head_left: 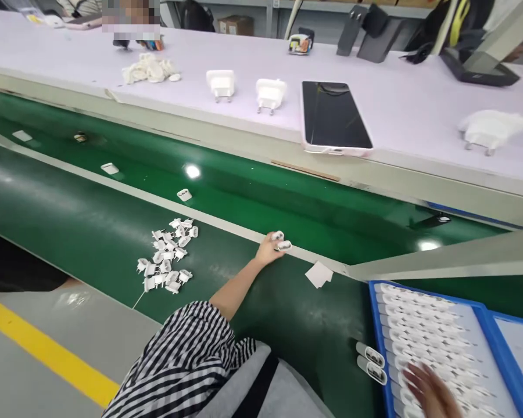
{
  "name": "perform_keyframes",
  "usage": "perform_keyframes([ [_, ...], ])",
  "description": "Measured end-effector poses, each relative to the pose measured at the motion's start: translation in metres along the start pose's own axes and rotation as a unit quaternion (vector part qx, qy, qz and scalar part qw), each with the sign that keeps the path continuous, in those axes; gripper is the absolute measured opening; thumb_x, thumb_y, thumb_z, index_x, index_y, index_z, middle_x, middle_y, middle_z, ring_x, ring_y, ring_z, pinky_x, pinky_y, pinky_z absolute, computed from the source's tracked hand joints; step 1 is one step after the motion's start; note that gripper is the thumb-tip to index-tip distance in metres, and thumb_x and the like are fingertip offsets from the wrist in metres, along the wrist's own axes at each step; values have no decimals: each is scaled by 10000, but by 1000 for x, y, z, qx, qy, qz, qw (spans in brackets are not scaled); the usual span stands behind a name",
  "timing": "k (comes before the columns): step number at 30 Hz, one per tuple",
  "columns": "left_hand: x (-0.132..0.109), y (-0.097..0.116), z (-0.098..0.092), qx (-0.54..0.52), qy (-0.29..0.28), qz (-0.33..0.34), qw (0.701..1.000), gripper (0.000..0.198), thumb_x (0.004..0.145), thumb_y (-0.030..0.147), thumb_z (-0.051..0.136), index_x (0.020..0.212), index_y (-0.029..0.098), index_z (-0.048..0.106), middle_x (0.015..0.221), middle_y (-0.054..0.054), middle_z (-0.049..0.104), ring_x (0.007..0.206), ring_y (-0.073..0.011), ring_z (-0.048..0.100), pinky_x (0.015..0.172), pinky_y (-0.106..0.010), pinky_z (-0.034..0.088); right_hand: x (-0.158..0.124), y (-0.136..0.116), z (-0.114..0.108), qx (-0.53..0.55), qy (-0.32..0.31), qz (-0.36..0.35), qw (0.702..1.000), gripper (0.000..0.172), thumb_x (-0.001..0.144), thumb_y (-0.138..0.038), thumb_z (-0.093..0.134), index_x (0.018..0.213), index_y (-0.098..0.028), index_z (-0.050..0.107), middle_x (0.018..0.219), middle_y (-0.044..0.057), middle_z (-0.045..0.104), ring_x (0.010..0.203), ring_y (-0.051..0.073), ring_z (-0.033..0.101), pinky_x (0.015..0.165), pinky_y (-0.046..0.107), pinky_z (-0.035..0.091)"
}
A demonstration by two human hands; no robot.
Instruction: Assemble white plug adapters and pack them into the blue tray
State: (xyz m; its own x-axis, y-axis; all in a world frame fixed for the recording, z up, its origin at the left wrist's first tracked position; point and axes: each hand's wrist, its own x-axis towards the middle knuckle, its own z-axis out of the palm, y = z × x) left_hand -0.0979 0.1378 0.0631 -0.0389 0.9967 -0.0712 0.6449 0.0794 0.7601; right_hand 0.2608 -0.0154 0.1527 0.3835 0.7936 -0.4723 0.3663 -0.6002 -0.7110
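Note:
My left hand (268, 251) is stretched out over the green bench top, its fingers closed around two white charger housings (283, 246) whose open ends show parts inside. My right hand (431, 390), slightly blurred, hovers at the blue tray (377, 325) with fingers extended and nothing visible in them. Rows of white charger housings (418, 325) fill much of that tray. Just left of it, two more housings (372, 370) lie side by side on the bench. A pile of white plug caps with pins (168, 255) sits to the left of my left arm.
A green conveyor belt (226, 186) runs beyond the pale rail, carrying a few spaced housings (184, 194). White paper squares (319, 274) lie on the bench. The raised shelf holds a phone (336, 116), white chargers (270, 94) and finger cots (148, 68). Another person sits opposite.

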Motion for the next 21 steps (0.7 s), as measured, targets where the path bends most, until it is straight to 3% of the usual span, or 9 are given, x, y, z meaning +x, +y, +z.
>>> perform_keyframes([
  [3, -72, -7, 15, -9, -29, 22, 999, 405, 497, 213, 634, 894, 193, 560, 1142, -65, 397, 1062, -208, 377, 910, -297, 310, -11, -23, 92, -48, -182, -60, 980, 437, 652, -447, 395, 990, -172, 431, 979, 112, 553, 869, 234, 538, 784, 352, 425],
  [6, -137, -11, 36, 6, -82, 70, 994, 412, 503, 220, 631, 903, 162, 552, 1187, -102, 360, 1092, -224, 344, 912, -293, 302, -23, -30, 158, -116, -278, -124, 945, 412, 655, -416, 367, 975, -165, 432, 964, 110, 561, 882, 210, 531, 804, 332, 408],
  [9, -165, -13, 49, 29, -92, 76, 992, 431, 575, 223, 581, 988, 132, 498, 1206, -143, 343, 1110, -229, 322, 917, -320, 283, -22, -26, 186, -147, -319, -152, 924, 413, 657, -403, 348, 977, -154, 430, 979, 121, 552, 861, 195, 537, 790, 326, 412],
  [11, -169, -16, 41, 50, -82, 72, 993, 521, 592, 258, 571, 1075, 131, 423, 1228, -154, 316, 1127, -244, 294, 913, -378, 270, -14, -23, 190, -141, -333, -153, 920, 431, 638, -419, 371, 965, -148, 440, 955, 123, 562, 832, 195, 548, 768, 324, 423],
  [14, -172, -32, 1, 129, -10, 31, 991, 666, 580, 347, 582, 1155, 132, 323, 1247, -169, 278, 1145, -297, 235, 890, -491, 228, -2, -17, 186, -109, -319, -144, 931, 483, 603, -462, 419, 959, -138, 457, 923, 120, 573, 793, 206, 561, 729, 335, 437],
  [16, -177, -52, -40, 209, 125, -97, 965, 550, 641, 300, 541, 1130, 132, 354, 1227, -167, 300, 1140, -296, 234, 887, -481, 233, 3, -14, 180, -75, -279, -146, 946, 502, 613, -475, 428, 981, -134, 451, 941, 119, 561, 787, 208, 559, 725, 347, 434],
  [17, -179, -64, -61, 250, 191, -182, 932, 444, 690, 225, 485, 1109, 126, 379, 1204, -165, 328, 1128, -287, 256, 881, -464, 249, 3, -13, 176, -56, -259, -151, 952, 498, 629, -472, 426, 997, -137, 444, 954, 116, 554, 792, 205, 555, 730, 350, 430],
  [19, -184, -87, -99, 305, 185, -272, 894, 340, 720, 93, 389, 1055, 132, 434, 1140, -152, 397, 1081, -289, 317, 832, -455, 298, 3, -9, 168, -26, -232, -168, 958, 464, 664, -455, 421, 1014, -150, 440, 967, 105, 545, 801, 199, 548, 734, 351, 426],
  [21, -185, -102, -124, 319, 128, -273, 898, 305, 702, 40, 380, 969, 130, 497, 1064, -135, 457, 1018, -283, 382, 797, -426, 332, 0, -5, 161, -14, -223, -193, 955, 415, 690, -424, 426, 1011, -162, 451, 957, 92, 547, 801, 196, 544, 728, 348, 429],
])
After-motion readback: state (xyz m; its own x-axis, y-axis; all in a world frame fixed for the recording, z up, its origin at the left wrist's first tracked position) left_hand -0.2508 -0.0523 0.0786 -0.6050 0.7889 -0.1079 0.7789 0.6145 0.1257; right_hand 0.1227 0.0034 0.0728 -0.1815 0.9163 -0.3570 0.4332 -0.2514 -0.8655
